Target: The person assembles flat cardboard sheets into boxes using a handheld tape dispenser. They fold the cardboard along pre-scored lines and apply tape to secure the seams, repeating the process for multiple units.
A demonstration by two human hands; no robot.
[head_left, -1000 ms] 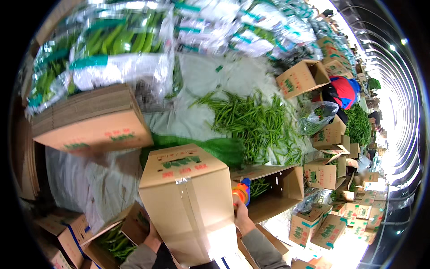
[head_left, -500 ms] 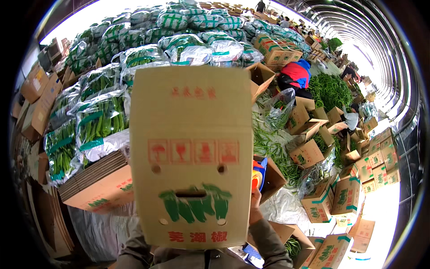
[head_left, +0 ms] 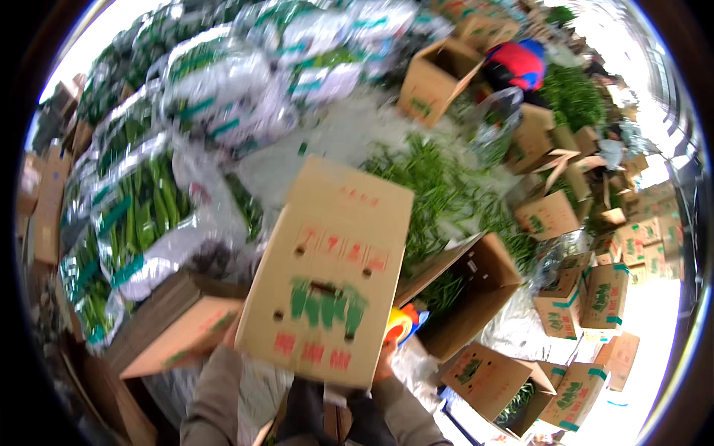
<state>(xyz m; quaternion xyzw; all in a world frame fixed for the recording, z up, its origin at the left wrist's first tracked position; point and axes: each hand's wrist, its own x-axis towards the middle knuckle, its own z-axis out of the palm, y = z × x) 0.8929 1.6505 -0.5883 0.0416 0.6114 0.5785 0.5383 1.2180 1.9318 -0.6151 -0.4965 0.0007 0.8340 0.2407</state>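
A tall flat cardboard carton point(head_left: 320, 245), printed with green peppers and red marks, is held up in front of me, leaning to the right. My left hand point(head_left: 233, 331) grips its lower left edge, mostly hidden behind it. My right hand point(head_left: 384, 364) is at the lower right edge, closed on a yellow and blue tape dispenser point(head_left: 399, 324) beside the carton. Just right of the dispenser stands an open carton point(head_left: 487, 290) with green peppers inside. A stack of flattened cartons point(head_left: 178, 327) lies to the left of my left hand.
Loose green peppers point(head_left: 439, 193) cover the floor beyond the carton. Clear bags of peppers point(head_left: 149, 201) are piled at left and back. Open cartons point(head_left: 547, 215) and taped cartons point(head_left: 604, 297) stand at right. A person in red and blue point(head_left: 517, 67) bends at the back.
The carton has moved lower and farther from me, tilting to the right. My view has turned downward, showing my legs and more floor. Both hands remain at the carton's edges.
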